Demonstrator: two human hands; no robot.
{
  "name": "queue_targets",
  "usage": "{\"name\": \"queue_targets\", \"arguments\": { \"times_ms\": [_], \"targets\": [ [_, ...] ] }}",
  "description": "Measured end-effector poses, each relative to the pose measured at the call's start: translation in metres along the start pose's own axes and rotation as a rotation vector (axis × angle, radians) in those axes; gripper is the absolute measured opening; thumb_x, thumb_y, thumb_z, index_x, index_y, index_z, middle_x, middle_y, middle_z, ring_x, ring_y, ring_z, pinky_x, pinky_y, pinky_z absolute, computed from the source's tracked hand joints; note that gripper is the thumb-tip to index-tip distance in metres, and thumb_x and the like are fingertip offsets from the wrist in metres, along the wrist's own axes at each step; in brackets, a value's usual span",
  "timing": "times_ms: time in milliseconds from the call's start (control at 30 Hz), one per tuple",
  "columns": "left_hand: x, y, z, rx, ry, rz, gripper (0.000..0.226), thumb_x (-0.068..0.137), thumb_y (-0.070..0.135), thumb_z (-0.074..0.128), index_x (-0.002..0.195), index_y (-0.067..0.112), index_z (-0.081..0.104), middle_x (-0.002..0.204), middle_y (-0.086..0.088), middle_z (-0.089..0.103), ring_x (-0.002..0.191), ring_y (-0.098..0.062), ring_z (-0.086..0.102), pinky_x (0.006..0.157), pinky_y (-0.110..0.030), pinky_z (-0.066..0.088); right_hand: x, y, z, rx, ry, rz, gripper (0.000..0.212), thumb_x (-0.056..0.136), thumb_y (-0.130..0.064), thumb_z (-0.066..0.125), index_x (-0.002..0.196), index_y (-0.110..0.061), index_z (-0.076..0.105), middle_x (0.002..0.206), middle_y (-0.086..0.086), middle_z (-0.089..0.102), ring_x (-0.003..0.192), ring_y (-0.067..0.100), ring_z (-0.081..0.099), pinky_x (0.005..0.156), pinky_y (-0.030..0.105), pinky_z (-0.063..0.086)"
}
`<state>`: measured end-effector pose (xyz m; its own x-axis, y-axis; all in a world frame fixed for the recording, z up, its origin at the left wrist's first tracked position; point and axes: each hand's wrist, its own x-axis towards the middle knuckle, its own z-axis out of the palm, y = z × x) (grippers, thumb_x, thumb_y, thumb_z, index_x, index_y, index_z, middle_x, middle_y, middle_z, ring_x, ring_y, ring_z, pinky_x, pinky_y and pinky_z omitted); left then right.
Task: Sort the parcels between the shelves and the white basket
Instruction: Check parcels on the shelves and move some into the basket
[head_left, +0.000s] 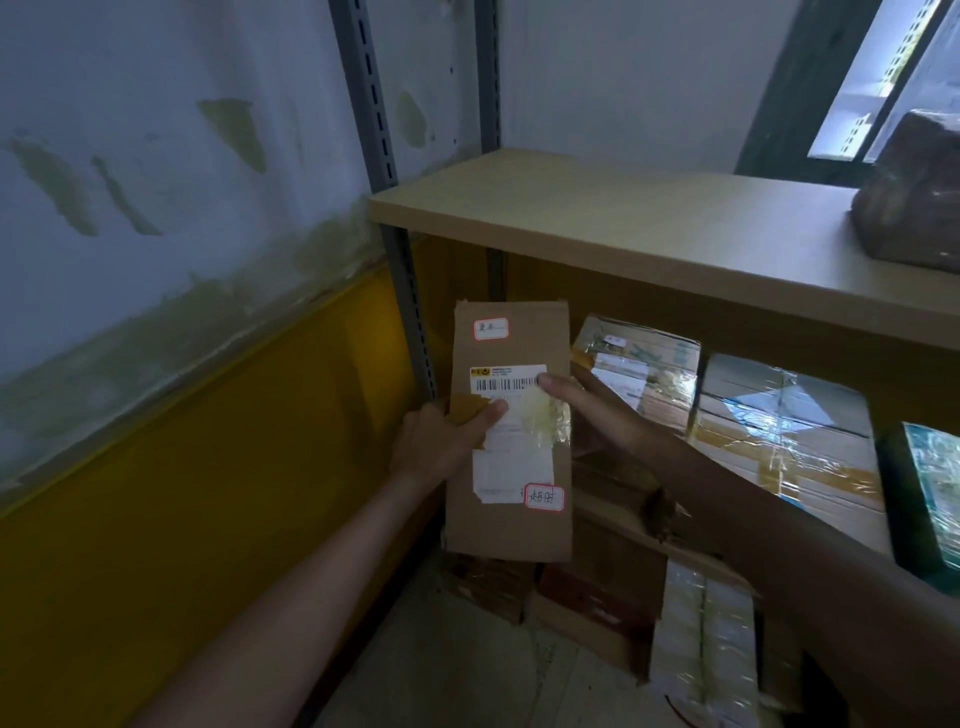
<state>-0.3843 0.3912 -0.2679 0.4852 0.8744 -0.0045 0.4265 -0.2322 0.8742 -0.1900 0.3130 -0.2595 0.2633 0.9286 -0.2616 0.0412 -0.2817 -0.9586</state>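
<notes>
1. Wood shelf board (623, 223) on a grey slotted upright (384, 156), in the room's corner. A brown wrapped parcel (914, 197) sits at the board's right end.
2. Left of the board: white wall (156, 156), paint peeling in patches, w/ a yellow band (208, 467) lower down.
3. Above the board's right end: window (883, 78).
4. Under the board: taped boxes (784, 441) in a row, dark green box (930, 493) furthest right.
5. Flat cardboard parcel (509, 519) is held upright in front of the board's left end, below its edge. Barcode label + two red-edged stickers face out.
6. Left hand (441, 441) grips the parcel's left edge, thumb on front. Right hand (597, 410) pinches the right edge, thumb on the label, fingers behind.
7. Lower still: more parcels (597, 597) in the dim.
</notes>
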Motion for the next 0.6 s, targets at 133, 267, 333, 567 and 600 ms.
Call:
{"name": "queue_targets", "arguments": {
  "times_ms": [133, 267, 333, 567, 600],
  "targets": [
    [-0.017, -0.006, -0.002, -0.241, -0.136, -0.038, 0.076, 0.061, 0.071, 0.064, 0.128, 0.036, 0.05, 0.122, 0.006, 0.06, 0.107, -0.016, 0.06, 0.086, -0.036, 0.053, -0.009, 0.008, -0.011, 0.081, 0.044, 0.023, 0.067, 0.06, -0.076, 0.061, 0.114, -0.038, 0.058, 0.111, -0.006, 0.067, 0.101, 0.019, 0.063, 0.055, 0.03, 0.057],
    [-0.045, -0.017, 0.014, -0.424, -0.298, -0.061, 0.063, 0.056, 0.064, 0.068, 0.111, 0.066, 0.038, 0.118, 0.026, 0.051, 0.104, 0.002, 0.055, 0.075, -0.02, 0.049, -0.02, 0.015, -0.02, 0.227, 0.122, 0.028, 0.042, 0.078, -0.065, 0.054, 0.102, -0.033, 0.064, 0.095, -0.002, 0.074, 0.091, 0.022, 0.069, 0.066, 0.037, 0.057],
    [-0.048, -0.014, 0.027, -0.431, -0.328, -0.055, 0.055, 0.059, 0.058, 0.074, 0.103, 0.068, 0.043, 0.106, 0.034, 0.054, 0.09, 0.012, 0.058, 0.066, -0.014, 0.05, -0.029, 0.017, -0.025, 0.227, 0.175, -0.004, 0.038, 0.086, -0.057, 0.05, 0.109, -0.029, 0.062, 0.1, 0.0, 0.073, 0.094, 0.023, 0.069, 0.079, 0.041, 0.054],
    [-0.031, 0.051, 0.079, -0.507, -0.554, -0.027, 0.074, 0.052, 0.059, 0.073, 0.122, 0.048, 0.05, 0.114, 0.011, 0.061, 0.099, -0.011, 0.06, 0.069, -0.028, 0.054, -0.109, 0.005, -0.074, 0.08, 0.547, -0.14, 0.076, 0.069, -0.054, 0.074, 0.133, -0.042, 0.036, 0.109, -0.007, 0.067, 0.089, 0.012, 0.071, 0.067, 0.032, 0.059],
    [-0.034, 0.057, 0.09, -0.51, -0.585, -0.044, 0.078, 0.052, 0.058, 0.073, 0.125, 0.043, 0.05, 0.116, 0.006, 0.061, 0.101, -0.015, 0.06, 0.069, -0.031, 0.055, -0.123, 0.009, -0.08, 0.086, 0.585, -0.139, 0.079, 0.065, -0.053, 0.076, 0.133, -0.044, 0.036, 0.11, -0.005, 0.066, 0.091, 0.015, 0.07, 0.073, 0.036, 0.06]
  ]
}}
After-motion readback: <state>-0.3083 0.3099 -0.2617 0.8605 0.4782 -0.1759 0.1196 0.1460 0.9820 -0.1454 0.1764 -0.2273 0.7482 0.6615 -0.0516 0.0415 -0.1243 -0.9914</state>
